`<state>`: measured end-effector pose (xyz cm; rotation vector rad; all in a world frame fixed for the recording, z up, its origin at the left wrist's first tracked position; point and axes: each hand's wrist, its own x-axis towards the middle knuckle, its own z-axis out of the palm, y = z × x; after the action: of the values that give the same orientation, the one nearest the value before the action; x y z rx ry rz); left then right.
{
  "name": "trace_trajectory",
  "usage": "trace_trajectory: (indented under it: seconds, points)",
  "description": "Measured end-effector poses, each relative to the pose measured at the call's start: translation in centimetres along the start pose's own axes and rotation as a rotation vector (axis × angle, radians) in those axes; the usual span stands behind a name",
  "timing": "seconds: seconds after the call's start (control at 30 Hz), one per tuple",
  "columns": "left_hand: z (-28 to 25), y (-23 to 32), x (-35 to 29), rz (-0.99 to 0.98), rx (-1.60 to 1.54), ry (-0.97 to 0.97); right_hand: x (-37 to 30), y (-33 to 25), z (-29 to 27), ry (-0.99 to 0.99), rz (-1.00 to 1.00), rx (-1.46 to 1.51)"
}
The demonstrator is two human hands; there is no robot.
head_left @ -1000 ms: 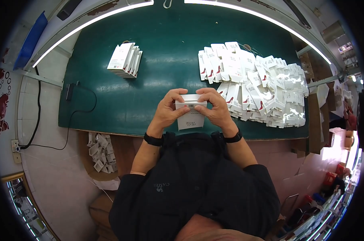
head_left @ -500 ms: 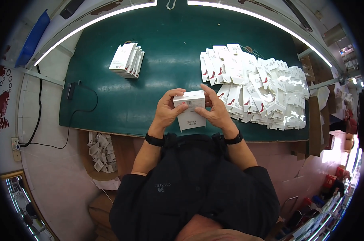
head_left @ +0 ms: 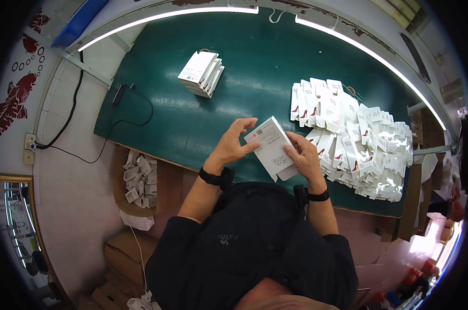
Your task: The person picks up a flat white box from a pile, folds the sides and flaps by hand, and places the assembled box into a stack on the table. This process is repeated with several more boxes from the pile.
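A white carton (head_left: 271,147) with dark print is tilted in front of my chest, over the near edge of the green table. My right hand (head_left: 306,159) grips its right side, the thumb on the printed face. At its left side is my left hand (head_left: 233,145), fingers apart and curved, the thumb tip at the carton's edge. At the carton's lower end a flap (head_left: 285,173) sticks out. To the right lies a large spread pile of white cartons (head_left: 342,132) with red high-heel shoe pictures. Farther off on the left stands a stack of similar cartons (head_left: 200,70).
A black cable and adapter (head_left: 119,94) lie on the green table (head_left: 254,62) at its left. Below the left edge stands a brown box holding small white pieces (head_left: 141,178). A lit metal frame (head_left: 182,15) crosses the far side.
My left hand has come off the carton's face and spread open. The carton is now tilted, held in my right hand. The view has turned, shifting the table's contents to the right.
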<state>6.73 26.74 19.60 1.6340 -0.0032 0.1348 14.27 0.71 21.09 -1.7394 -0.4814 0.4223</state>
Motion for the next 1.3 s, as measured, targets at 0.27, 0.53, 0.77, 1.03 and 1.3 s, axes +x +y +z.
trace_trajectory:
  seconds: [0.27, 0.53, 0.77, 1.03, 1.3]
  points:
    - [0.0, 5.6, -1.0, 0.342, 0.880, -0.318, 0.3, -1.3, 0.2, -0.102, 0.024, -0.133]
    - [-1.1, 5.5, -0.4, 0.455, 0.960, -0.413, 0.4, -1.4, -0.1, -0.170, 0.109, -0.154]
    - [-5.4, 2.5, 0.9, 0.292, 0.699, -0.203, 1.3, 0.5, -1.7, 0.206, -0.084, -0.151]
    - [-16.7, -1.0, 7.8, 0.186, 0.967, 0.757, 0.6, 1.4, -1.8, 0.137, 0.095, -0.097]
    - [-18.7, -4.2, 12.7, -0.058, 1.039, 0.934, 0.3, 2.5, -2.0, 0.090, 0.126, -0.041]
